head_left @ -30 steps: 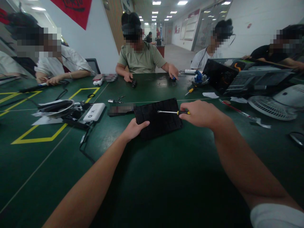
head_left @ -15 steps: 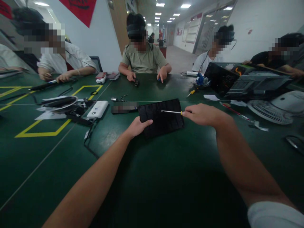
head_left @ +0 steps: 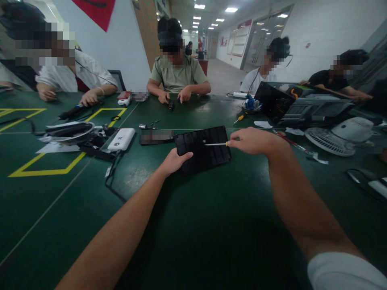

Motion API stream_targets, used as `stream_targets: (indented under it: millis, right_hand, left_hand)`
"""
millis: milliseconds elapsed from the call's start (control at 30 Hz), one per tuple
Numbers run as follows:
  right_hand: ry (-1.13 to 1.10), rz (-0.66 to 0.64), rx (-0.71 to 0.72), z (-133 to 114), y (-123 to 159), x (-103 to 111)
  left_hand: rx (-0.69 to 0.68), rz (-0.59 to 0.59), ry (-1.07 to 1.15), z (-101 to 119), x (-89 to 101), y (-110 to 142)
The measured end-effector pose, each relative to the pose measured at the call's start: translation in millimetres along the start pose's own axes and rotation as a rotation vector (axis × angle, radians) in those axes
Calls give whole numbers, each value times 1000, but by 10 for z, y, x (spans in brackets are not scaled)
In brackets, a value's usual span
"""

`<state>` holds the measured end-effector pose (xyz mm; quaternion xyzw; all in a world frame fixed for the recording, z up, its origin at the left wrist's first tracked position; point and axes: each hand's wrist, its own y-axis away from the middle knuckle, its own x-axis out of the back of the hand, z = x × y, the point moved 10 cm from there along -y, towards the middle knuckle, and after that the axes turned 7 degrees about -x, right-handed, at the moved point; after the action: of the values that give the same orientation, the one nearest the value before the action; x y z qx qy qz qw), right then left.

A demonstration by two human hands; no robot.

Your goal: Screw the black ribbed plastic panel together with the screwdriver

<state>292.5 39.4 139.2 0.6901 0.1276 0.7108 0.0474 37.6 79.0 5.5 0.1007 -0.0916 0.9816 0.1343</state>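
Observation:
My left hand grips the left edge of a black, flat, rectangular plastic panel, thumb on its upper face and fingers hidden beneath. The panel is tilted above the green table. In my right hand is a screwdriver with a thin metal shaft and a bit of yellow at the handle; my fingers cover most of the handle. Its shaft points left across the panel, and the tip is at a small, light round spot near the panel's middle. Whether the tip touches that spot I cannot tell.
Left of the panel lie a dark flat piece, a white power bank with a cable, and several small metal parts. A white fan and a yellow-handled screwdriver are on the right. Co-workers sit across the table.
The view has shifted slightly, so most things sit further left. Both hands keep their holds. The co-worker opposite has brought one hand closer to the other.

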Motion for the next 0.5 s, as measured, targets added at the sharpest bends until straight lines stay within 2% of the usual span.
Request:
stream_targets:
  millis: [100, 200, 300, 400, 500]
  right_hand:
    - [-3, -14, 54, -2, 87, 97]
    - [-100, 131, 113, 12, 244, 380]
    - [-109, 218, 139, 58, 388, 540]
    - [-106, 274, 175, 84, 469, 576]
    - [-105, 304, 157, 135, 472, 518]
  left_hand:
    - [6, 5, -10, -14, 5, 3]
    - [12, 13, -6, -21, 9, 10]
    - [25, 31, 10, -26, 15, 26]
    - [31, 62, 21, -27, 32, 41]
    - [40, 77, 40, -36, 38, 47]
